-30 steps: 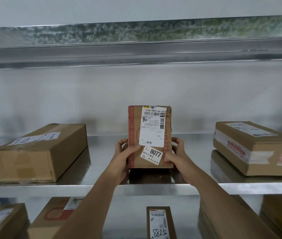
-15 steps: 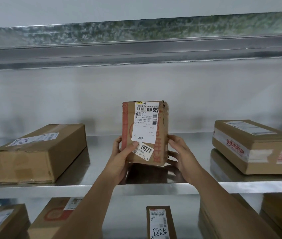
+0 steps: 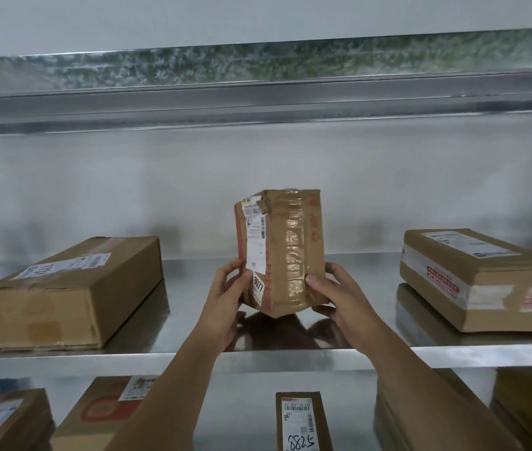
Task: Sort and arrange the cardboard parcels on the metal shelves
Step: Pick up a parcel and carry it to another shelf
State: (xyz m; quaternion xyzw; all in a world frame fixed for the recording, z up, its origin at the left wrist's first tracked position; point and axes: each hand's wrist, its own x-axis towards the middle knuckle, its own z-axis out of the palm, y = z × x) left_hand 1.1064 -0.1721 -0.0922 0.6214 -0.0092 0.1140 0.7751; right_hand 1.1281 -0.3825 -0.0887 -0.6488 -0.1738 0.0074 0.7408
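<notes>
Turned since earlier, the upright taped brown cardboard parcel (image 3: 282, 252) is gripped between left hand (image 3: 230, 296) and right hand (image 3: 331, 296), lifted, not yet placed on the metal shelf (image 3: 193, 356).

A plain pale wall (image 3: 258, 17) rises above and behind the unit; soft, even light glints off galvanized steel.

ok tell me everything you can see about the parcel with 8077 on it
The 8077 parcel is a small brown cardboard box, creased and wrapped in glossy clear tape, with red print along its edges. It stands upright, turned so one corner faces the camera, its bottom corner lifted above the middle metal shelf. A white shipping label and a small 8077 sticker sit on its left face. The left hand and right hand grip its lower sides.
</notes>
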